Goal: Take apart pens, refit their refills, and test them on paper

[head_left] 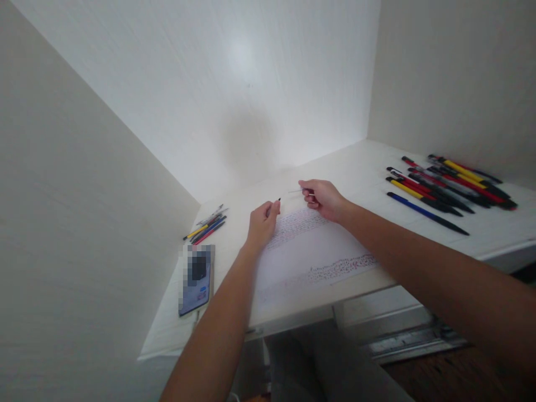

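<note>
My left hand point(262, 223) is closed in a loose fist above the far left corner of a sheet of paper point(310, 251); a small dark pen tip point(279, 199) sticks out of it. My right hand point(322, 198) pinches a thin, pale pen refill point(296, 191) just beyond the paper's far edge. The paper lies flat on the white desk point(360, 167) and carries rows of red and dark scribbles. The two hands are a short way apart.
Several assembled pens point(444, 187) in red, yellow, blue and black lie in a row at the right. A smaller bunch of pens and parts point(207, 225) lies at the left. A phone point(196, 277) rests near the front left edge. Walls enclose the desk on three sides.
</note>
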Tool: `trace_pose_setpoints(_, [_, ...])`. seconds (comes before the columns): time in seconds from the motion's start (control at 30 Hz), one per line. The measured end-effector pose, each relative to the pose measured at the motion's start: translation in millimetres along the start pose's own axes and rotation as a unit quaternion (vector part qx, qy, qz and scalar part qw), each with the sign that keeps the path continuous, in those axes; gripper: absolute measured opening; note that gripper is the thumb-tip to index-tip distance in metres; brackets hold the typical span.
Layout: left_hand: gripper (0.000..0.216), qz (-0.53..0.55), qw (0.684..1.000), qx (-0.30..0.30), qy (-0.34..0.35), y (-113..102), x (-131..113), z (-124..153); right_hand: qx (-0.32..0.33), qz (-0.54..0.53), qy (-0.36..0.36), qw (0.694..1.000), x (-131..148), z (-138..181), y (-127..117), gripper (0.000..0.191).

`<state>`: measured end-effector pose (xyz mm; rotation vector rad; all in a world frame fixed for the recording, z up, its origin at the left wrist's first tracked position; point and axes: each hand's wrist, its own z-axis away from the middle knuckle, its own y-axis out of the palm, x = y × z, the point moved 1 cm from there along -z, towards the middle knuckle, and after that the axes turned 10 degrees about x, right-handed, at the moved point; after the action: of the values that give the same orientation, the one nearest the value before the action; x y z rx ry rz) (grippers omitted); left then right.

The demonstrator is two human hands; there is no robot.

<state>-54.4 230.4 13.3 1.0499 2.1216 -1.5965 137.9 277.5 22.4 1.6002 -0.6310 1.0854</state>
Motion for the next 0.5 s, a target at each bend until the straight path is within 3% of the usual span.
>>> trace_pose_setpoints(0.27, [0.042,-0.048,0.999,0.021,-0.006,-1.0,-1.2,0.1,-0.007,0.041,-0.016,0.999,-3.7,-2.2,-2.4,0.027])
trace_pose_setpoints(0.5, [0.039,-0.023,1.0,-0.001,-0.015,-2.6,-3.7,0.7,-0.081,0.047,-0.053,0.994,-2.9,-4.2,-6.9,0.028])
